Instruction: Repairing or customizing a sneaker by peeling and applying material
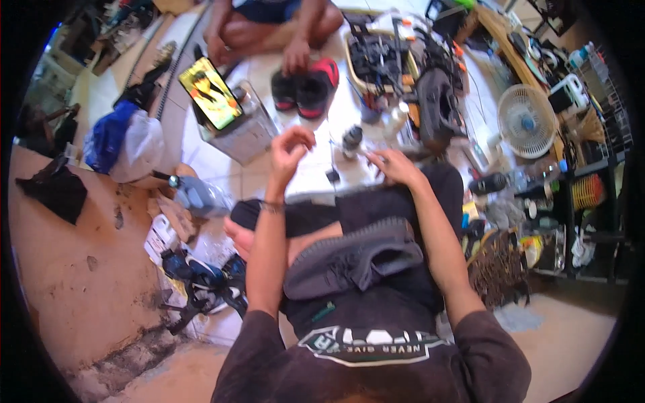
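Observation:
A dark grey shoe (353,262) lies on its side across my lap, its sole edge turned away from me. My left hand (290,156) is raised above the floor in front of me, fingers curled together; anything between them is too small to make out. Lower and to the right, my right hand (398,166) has its fingers closed around a thin pale stick-like thing (363,154). Its tip points toward a small dark bottle (351,139) standing on the tiles. Near that bottle lies a small black block (332,176).
Opposite sits another person, one hand (295,57) at black-and-red shoes (309,88). A phone (209,93) rests on a grey box (252,138). To the right are a tool basket (351,67), a dark shoe (437,104) and a fan (526,121). Sandals (208,279) lie left.

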A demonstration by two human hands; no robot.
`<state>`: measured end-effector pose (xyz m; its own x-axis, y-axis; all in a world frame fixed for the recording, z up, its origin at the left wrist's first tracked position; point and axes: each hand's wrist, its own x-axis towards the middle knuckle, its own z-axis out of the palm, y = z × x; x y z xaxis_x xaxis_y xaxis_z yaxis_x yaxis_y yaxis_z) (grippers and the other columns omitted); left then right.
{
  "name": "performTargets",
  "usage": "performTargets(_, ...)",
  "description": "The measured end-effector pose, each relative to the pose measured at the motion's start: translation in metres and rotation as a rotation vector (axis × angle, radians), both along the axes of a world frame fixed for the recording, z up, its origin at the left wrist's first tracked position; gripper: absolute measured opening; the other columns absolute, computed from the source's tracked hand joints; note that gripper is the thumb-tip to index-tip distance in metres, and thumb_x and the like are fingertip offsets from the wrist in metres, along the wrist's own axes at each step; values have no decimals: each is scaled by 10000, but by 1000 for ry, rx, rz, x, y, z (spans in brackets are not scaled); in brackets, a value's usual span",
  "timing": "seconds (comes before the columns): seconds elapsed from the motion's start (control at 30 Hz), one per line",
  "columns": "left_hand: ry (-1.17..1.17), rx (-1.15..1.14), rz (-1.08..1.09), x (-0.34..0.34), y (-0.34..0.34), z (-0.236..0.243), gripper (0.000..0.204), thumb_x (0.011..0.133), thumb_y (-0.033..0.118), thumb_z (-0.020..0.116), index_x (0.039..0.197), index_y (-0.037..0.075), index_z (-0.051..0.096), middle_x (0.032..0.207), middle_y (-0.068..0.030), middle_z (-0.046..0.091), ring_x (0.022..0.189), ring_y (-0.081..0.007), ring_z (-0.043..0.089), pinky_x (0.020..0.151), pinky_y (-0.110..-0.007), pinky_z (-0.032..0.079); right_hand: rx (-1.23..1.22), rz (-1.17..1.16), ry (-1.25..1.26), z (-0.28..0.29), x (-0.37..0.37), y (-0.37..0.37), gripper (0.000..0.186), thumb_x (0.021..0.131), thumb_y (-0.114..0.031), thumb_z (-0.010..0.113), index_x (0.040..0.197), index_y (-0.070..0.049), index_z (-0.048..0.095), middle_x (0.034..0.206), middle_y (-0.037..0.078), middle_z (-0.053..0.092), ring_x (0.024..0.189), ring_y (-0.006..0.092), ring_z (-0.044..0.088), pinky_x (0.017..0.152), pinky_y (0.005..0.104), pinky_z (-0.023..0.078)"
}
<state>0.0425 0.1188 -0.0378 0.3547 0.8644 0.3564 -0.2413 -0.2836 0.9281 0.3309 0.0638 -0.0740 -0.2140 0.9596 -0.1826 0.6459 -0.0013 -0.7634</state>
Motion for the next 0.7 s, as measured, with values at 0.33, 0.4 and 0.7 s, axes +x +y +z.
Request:
performTargets(0.33, -736, 560, -906, 34, -124, 224, 552, 906, 614, 512, 1204, 158, 600, 1238, -213, 577, 1156, -447, 523, 857, -587, 485, -388, -43, 105, -13, 25, -4, 438, 1002, -388, 474, 995, 8, 660, 693, 135, 688, 570, 197, 685, 471, 309, 520)
performTargets(0.4, -619, 581, -788, 49, -141, 227, 576, 906, 618, 504, 1216, 139, 591, 1245, -211, 567, 1147, -432, 525, 859, -570, 483, -312, 79, 125, -3, -17, 10, 400, 1003, -351, 481, 998, 3, 665, 718, 134, 693, 601, 196, 694, 495, 310, 528)
performTargets(0.7, -410, 535, -503, 37, -160, 189, 684, 909, 633, 468, 1269, 58, 553, 1277, -202, 522, 1110, -362, 536, 867, -493, 477, -235, -33, 173, -7, -6, 8, 396, 1001, -261, 464, 960, 94, 634, 761, 168, 668, 647, 248, 705, 530, 360, 575)
